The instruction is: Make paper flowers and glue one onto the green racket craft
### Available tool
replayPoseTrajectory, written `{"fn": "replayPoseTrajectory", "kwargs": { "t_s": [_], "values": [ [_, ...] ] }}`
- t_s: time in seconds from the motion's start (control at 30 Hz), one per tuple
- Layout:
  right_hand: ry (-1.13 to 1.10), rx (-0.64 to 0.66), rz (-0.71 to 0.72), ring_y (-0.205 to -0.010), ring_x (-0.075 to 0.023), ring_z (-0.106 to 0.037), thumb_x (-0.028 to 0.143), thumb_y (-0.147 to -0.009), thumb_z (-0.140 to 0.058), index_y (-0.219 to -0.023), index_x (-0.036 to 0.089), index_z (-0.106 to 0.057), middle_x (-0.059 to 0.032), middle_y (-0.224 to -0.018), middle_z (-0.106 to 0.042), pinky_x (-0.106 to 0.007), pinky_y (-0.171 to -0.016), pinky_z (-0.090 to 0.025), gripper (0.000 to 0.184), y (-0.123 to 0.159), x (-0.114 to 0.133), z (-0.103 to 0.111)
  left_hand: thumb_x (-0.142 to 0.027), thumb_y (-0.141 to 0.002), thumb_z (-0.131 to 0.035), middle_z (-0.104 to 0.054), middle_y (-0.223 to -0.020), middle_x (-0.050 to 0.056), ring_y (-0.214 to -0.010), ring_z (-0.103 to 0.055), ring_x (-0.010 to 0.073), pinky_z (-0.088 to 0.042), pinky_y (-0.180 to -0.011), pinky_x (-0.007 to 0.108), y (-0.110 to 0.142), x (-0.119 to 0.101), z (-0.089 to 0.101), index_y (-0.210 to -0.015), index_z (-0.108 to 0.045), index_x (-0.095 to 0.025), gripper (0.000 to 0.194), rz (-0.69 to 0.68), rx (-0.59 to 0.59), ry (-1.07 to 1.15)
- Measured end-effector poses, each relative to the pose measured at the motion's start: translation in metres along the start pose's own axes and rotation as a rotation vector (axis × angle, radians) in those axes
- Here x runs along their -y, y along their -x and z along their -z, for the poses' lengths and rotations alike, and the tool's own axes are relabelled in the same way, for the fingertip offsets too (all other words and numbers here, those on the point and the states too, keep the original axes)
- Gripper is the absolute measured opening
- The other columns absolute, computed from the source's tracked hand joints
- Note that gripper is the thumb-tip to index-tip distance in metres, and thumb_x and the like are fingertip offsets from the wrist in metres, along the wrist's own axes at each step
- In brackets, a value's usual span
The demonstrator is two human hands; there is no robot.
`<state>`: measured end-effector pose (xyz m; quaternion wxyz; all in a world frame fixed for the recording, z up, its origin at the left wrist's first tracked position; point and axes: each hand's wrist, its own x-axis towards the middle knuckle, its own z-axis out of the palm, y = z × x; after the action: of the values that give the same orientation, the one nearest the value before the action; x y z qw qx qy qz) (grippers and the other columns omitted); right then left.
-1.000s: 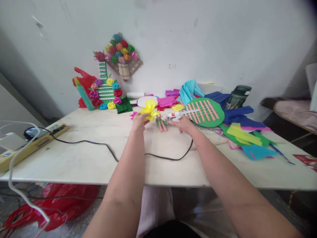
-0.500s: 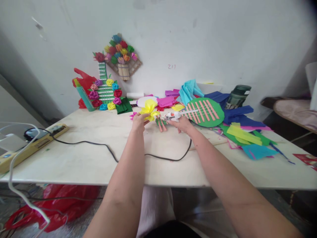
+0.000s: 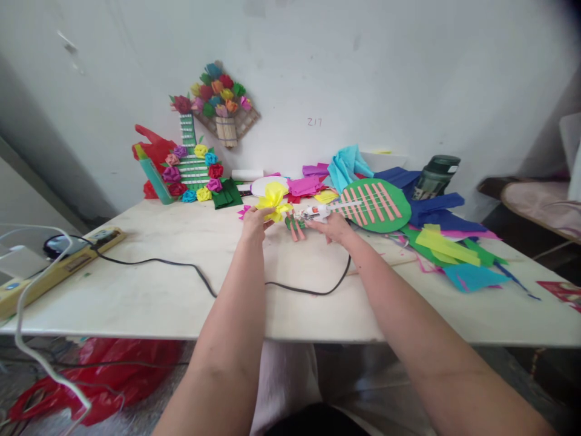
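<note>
Between the closed fingers of my left hand (image 3: 256,225) is a yellow paper flower (image 3: 273,200), its petals spread upward. My right hand (image 3: 334,227) grips a white glue gun (image 3: 318,211), its nozzle pointing left toward the flower; a black cord runs from below that hand. Under and around the gun lies a green cutout with a round body (image 3: 405,209), crossed by pink strips and white lines. Its narrow end (image 3: 296,231) shows between my hands, and the part between is covered by the gun and my right hand. A magenta paper flower (image 3: 244,211) peeks out left of the yellow one.
Crepe paper pieces (image 3: 460,245) lie at the right, below a dark bottle (image 3: 436,177). A green flower-trimmed guitar shape (image 3: 194,169) and a teal glue bottle (image 3: 155,180) lean at the back left. The black cord (image 3: 157,261) crosses the table toward a power strip (image 3: 68,266).
</note>
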<state>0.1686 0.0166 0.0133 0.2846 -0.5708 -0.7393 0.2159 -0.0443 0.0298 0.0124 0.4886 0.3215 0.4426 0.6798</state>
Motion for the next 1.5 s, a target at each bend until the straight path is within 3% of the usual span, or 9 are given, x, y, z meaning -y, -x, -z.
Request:
{"fn": "replayPoseTrajectory", "kwargs": {
  "t_s": [0.5, 0.8, 1.07, 1.3, 1.5],
  "values": [
    [-0.009, -0.036, 0.004, -0.037, -0.0122, -0.051, 0.052, -0.075, -0.055, -0.088, 0.015, -0.066, -0.0007, -0.049, -0.059, -0.023, -0.046, -0.045, 0.04, 0.004, -0.005, 0.013, -0.009, -0.051, -0.069, -0.063, -0.078, 0.004, -0.064, -0.061, 0.0143, -0.049, -0.057, 0.027, -0.005, 0.003, 0.002, -0.074, -0.054, -0.016, 0.028, 0.008, 0.001, -0.008],
    [-0.031, -0.007, -0.033, -0.037, -0.011, -0.051, 0.049, -0.075, -0.058, -0.096, 0.015, -0.065, -0.0037, -0.064, -0.066, -0.024, -0.044, -0.045, 0.041, 0.006, -0.005, 0.017, -0.01, -0.05, -0.07, -0.064, -0.079, 0.004, -0.067, -0.062, 0.0151, -0.05, -0.059, 0.027, -0.006, 0.004, 0.003, -0.076, -0.056, -0.016, 0.03, 0.018, -0.005, -0.015],
    [-0.084, 0.049, -0.047, -0.034, -0.0097, -0.047, 0.044, -0.075, -0.059, -0.09, 0.013, -0.063, 0.001, -0.049, -0.057, -0.022, -0.041, -0.042, 0.034, 0.013, 0.0, 0.022, -0.009, -0.05, -0.069, -0.063, -0.077, 0.004, -0.066, -0.062, 0.0149, -0.05, -0.06, 0.028, -0.004, 0.002, 0.001, -0.074, -0.054, -0.016, 0.029, 0.018, 0.001, -0.01],
    [-0.16, 0.103, -0.025, -0.031, -0.0068, -0.044, 0.04, -0.076, -0.06, -0.082, 0.013, -0.059, -0.0018, -0.059, -0.061, -0.021, -0.035, -0.039, 0.028, 0.012, -0.007, 0.023, -0.008, -0.051, -0.069, -0.064, -0.079, 0.005, -0.068, -0.062, 0.0156, -0.049, -0.058, 0.027, -0.003, 0.001, 0.001, -0.074, -0.054, -0.016, 0.029, 0.017, -0.008, -0.014],
    [-0.086, 0.083, -0.041, -0.032, -0.0076, -0.046, 0.044, -0.076, -0.059, -0.083, 0.013, -0.06, -0.001, -0.058, -0.059, -0.021, -0.037, -0.04, 0.032, 0.011, -0.005, 0.022, -0.008, -0.049, -0.069, -0.064, -0.079, 0.005, -0.068, -0.062, 0.0152, -0.05, -0.06, 0.028, -0.004, 0.002, 0.001, -0.076, -0.056, -0.015, 0.03, 0.016, 0.006, 0.012]
  ]
}}
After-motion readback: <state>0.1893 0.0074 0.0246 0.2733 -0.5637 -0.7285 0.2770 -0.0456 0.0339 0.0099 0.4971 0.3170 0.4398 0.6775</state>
